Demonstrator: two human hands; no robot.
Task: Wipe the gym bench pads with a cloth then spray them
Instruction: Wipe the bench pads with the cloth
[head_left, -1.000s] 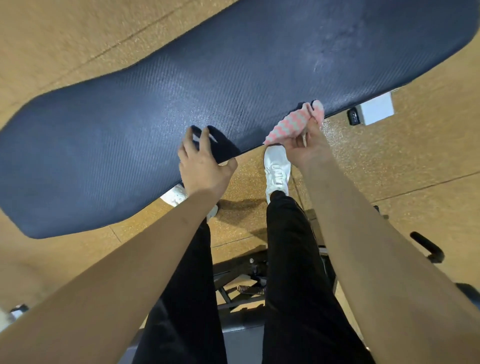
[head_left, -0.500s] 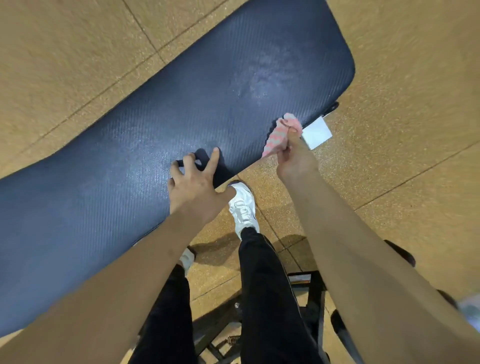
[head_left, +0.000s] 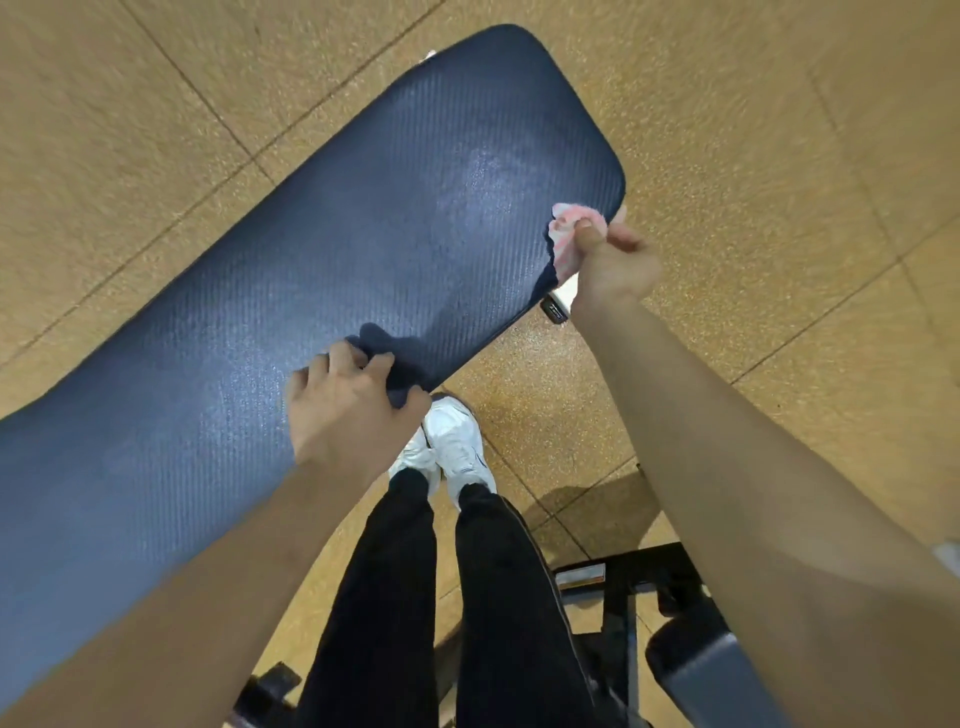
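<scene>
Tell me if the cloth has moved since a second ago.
Yes. The cloth in the right hand slid along the bench pad to its rounded end, past the white bracket.

floor (head_left: 779, 130): tan speckled tiles, dark seams | black metal frame (head_left: 621, 623): lower right
</scene>
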